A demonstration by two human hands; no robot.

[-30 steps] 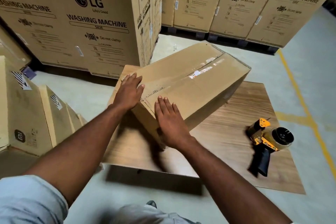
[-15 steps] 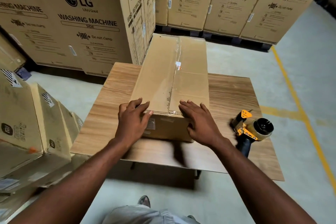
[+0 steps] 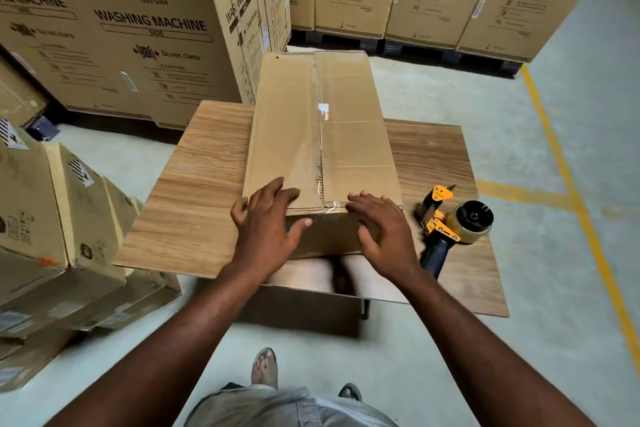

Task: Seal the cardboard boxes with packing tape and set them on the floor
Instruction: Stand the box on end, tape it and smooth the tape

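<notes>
A long brown cardboard box (image 3: 294,121) lies lengthwise on the low wooden table (image 3: 194,204), its top flaps closed with clear tape along the middle seam. My left hand (image 3: 266,229) rests with spread fingers on the box's near left corner. My right hand (image 3: 384,232) lies with straight fingers on the near right corner, thumb down the front face. A yellow and black tape dispenser (image 3: 453,225) lies on the table just right of my right hand.
Smaller cardboard boxes (image 3: 52,218) are stacked on the floor at the left. Tall washing machine cartons (image 3: 131,24) stand on pallets behind the table. A yellow line (image 3: 568,177) runs along the grey floor at the right. My feet show below the table's near edge.
The box was turned from a slant to lie straight along the table. Both hands slid to its near end and now rest on the two near corners.
</notes>
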